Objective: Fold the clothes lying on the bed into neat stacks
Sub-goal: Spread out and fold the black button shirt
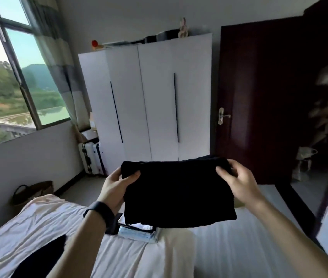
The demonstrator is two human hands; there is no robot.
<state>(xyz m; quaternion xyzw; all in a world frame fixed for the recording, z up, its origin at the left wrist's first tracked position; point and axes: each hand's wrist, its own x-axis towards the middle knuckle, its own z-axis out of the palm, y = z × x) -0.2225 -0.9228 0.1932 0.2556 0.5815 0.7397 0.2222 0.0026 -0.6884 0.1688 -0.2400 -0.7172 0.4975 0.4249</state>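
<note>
Holding black garment [179, 193] over wrinkled bed [229, 255]; white wardrobe [145, 97], dark door [259, 97] beyond.

A folded garment [179, 193] is hanging above the bed [39, 223], with the left hand [117, 187] pinching its upper left corner and the right hand [237, 181] its upper right. A stack of folded clothes [139, 234] is sitting on the bed just beneath it, and another garment [43, 259] is lying on the bed's near left. Beyond the foot of the bed a wardrobe [145, 101] is standing against the far wall, a suitcase [90, 157] standing just left of it and a door [259, 97] just right. A window [8, 87] is running along the left wall, and a bag [33, 190] is sitting on the floor below it, beside the bed.
</note>
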